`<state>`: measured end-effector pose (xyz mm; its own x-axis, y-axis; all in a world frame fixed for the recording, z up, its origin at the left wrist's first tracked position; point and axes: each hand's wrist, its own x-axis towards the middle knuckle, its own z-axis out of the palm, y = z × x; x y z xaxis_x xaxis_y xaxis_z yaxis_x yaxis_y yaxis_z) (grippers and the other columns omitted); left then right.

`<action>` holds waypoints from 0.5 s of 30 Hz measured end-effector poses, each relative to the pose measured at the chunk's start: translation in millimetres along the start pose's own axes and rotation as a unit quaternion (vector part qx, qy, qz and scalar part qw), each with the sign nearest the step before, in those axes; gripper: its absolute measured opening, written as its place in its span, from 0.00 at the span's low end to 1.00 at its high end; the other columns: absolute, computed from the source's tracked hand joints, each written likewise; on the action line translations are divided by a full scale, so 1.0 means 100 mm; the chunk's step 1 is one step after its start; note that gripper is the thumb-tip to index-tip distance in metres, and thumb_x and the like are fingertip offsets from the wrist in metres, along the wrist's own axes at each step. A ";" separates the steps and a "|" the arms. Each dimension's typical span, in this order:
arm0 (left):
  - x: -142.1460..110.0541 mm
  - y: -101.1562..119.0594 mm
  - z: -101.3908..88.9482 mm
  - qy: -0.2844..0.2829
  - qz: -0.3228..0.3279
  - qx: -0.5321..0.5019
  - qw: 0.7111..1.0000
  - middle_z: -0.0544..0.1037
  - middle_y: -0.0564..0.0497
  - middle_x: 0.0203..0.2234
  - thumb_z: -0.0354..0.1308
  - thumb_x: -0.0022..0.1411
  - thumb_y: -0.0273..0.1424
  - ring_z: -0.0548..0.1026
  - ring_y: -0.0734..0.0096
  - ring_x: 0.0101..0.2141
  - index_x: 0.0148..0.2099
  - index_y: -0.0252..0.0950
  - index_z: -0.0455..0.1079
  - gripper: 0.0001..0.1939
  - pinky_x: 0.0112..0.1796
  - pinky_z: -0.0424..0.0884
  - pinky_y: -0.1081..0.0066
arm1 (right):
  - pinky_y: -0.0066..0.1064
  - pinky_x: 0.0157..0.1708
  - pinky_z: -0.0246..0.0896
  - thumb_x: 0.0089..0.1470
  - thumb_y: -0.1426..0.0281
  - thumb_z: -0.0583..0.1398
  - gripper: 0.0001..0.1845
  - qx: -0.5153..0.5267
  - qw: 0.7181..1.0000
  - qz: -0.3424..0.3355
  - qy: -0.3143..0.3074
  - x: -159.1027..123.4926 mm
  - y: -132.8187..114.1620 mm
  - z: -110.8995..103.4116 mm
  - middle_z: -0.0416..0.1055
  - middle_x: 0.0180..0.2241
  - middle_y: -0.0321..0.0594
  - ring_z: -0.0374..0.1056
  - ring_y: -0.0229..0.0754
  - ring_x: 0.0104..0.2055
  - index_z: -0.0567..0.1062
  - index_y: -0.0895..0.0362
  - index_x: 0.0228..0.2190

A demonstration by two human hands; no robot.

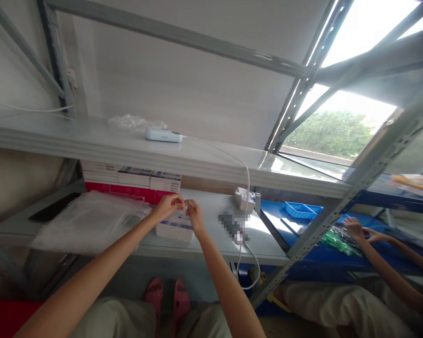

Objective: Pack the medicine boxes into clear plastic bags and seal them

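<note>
Bare forearms [109,256] reach over beige trousers [127,317] to the lower shelf [211,237]. Near its left edge lies a dark flat object [54,207], then a translucent plastic bag [91,225] overhanging the front edge; white and red boxes [134,179] are stacked along the back edge. Left hand [172,205] and right hand [195,216] nearly meet, fingers bent, above a white carton [174,232] at the front edge; what their fingertips grasp, if anything, I cannot tell. Farther right are a pixelated dark object [232,224] and, toward the back right corner, a small white box [246,203]. Past the right edge, a co-worker's hands [354,228] are at green packets [338,243] on a blue worktop [275,210]
</note>
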<state>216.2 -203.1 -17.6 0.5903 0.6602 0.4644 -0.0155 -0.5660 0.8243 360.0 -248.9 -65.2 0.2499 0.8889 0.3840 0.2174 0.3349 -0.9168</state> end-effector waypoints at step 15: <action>-0.04 -0.30 -0.09 -0.112 -0.086 0.009 0.990 0.76 0.52 0.29 0.58 0.52 0.29 0.73 0.69 0.34 0.33 0.34 0.70 0.05 0.37 0.68 0.72 | 0.30 0.37 0.62 0.56 0.74 0.51 0.13 -0.174 0.951 -0.129 -0.221 -0.04 -0.27 -0.39 0.72 0.31 0.38 0.67 0.39 0.34 0.76 0.55 0.30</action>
<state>207.3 -184.1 -41.1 0.7466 0.6234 0.2323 0.1137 -0.4636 0.8787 389.8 -273.8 -37.4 -0.2579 0.8613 0.4378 0.5366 0.5045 -0.6764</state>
